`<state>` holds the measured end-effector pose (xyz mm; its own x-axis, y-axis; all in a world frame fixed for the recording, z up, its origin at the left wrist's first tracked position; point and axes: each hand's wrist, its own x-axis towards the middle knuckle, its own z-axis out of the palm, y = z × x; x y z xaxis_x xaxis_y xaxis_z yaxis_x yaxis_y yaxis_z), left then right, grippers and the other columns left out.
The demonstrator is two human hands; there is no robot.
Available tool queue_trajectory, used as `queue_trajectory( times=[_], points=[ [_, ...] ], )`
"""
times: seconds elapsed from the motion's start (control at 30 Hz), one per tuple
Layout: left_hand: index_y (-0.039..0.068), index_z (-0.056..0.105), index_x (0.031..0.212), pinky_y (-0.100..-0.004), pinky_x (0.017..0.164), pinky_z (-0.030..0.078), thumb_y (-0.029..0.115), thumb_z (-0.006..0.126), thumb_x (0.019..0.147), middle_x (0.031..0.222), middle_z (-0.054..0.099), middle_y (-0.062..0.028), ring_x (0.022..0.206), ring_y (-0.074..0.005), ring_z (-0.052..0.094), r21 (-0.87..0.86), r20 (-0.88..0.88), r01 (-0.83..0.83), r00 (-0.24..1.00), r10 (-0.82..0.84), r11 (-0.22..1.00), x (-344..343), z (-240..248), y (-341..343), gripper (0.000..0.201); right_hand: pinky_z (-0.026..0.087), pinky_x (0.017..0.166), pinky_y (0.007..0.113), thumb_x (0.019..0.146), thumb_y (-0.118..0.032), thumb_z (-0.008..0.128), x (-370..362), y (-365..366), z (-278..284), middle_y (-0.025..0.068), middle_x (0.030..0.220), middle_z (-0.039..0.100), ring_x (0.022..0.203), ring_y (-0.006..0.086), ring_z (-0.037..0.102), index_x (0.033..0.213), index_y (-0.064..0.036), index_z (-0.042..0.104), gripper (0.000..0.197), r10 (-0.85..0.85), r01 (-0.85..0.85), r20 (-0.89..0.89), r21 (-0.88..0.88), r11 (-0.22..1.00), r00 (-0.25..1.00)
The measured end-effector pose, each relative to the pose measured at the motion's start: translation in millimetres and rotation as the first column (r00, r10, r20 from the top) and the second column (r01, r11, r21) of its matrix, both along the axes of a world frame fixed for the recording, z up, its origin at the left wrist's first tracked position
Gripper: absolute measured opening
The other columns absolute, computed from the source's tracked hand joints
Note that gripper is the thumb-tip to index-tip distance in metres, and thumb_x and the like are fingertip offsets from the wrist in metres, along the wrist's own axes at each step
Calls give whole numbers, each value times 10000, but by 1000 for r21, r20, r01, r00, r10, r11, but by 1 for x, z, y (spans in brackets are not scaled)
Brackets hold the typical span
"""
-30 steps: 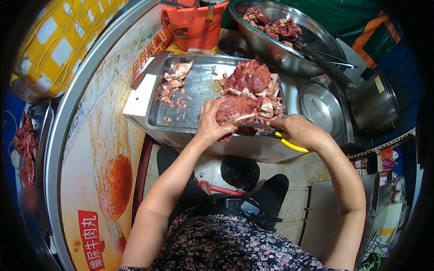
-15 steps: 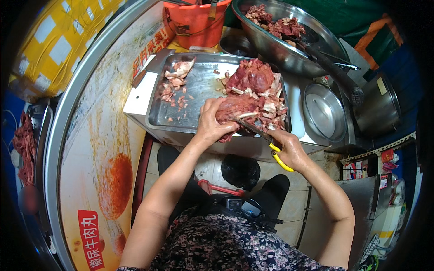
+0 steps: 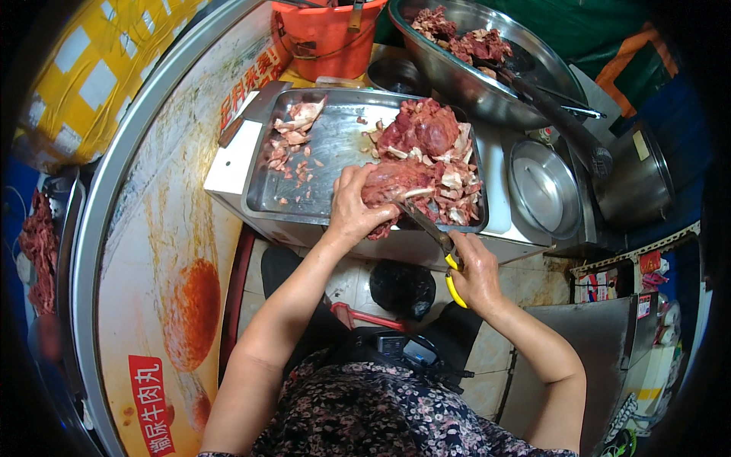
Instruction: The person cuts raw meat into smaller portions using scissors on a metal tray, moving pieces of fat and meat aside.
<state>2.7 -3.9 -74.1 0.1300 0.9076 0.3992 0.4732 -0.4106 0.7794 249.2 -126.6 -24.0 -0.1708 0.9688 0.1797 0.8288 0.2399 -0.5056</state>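
Note:
A shallow metal tray (image 3: 304, 199) lies before me, with a large piece of raw meat (image 3: 400, 181) at its near right part. My left hand (image 3: 355, 207) grips the left end of that meat, fingers over its top and thumb along the near side. In my right hand (image 3: 476, 272) are scissors with yellow handles (image 3: 454, 283). Their blades point up and left, with the tips at the meat beside my left thumb. Behind the held piece rests another dark red lump of meat (image 3: 426, 129). Pale scraps of fat (image 3: 293, 133) lie at the tray's left side.
A cleaver (image 3: 255, 110) rests at the tray's far left corner. Behind stand an orange bucket (image 3: 331, 46) and a big metal basin (image 3: 487, 91) holding meat. To the right are a round metal pan (image 3: 544, 190) and a tall pot (image 3: 636, 179). A black bin (image 3: 402, 289) stands below.
The scissors have turned steeper, with their handles swinging down and left along with my right hand. My left hand keeps its grip on the meat.

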Motion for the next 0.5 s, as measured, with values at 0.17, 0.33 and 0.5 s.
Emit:
queue_trajectory(
  times=[0.17, 0.33, 0.5],
  points=[
    [41, 568, 1273, -436, 1031, 397, 296, 869, 591, 1204, 547, -156, 1167, -358, 516, 4, 16, 8, 1000, -8, 1000, 2, 2, 0, 789, 500, 771, 470, 668, 44, 728, -13, 14, -10, 198, 1006, 604, 946, 409, 618, 1233, -32, 573, 591, -1, 5, -115, 31, 999, 993],
    [48, 566, 1253, -432, 1022, 393, 292, 868, 599, 1200, 553, -153, 1162, -361, 514, 14, 31, 40, 999, -41, 999, 0, 0, 1, 760, 500, 796, 424, 686, 36, 715, -26, 31, -1, 217, 1039, 624, 939, 410, 625, 1191, -4, 583, 523, -6, -15, -238, -90, 996, 971],
    [55, 567, 1266, -432, 1025, 389, 288, 875, 605, 1223, 546, -146, 1172, -358, 506, 36, 28, 46, 998, -47, 998, -2, -1, 1, 765, 465, 781, 299, 714, -10, 750, 1, 48, 12, 56, 904, 575, 858, 139, 531, 1095, 15, 574, 421, 8, -282, -496, -481, 830, 868]
  ],
)
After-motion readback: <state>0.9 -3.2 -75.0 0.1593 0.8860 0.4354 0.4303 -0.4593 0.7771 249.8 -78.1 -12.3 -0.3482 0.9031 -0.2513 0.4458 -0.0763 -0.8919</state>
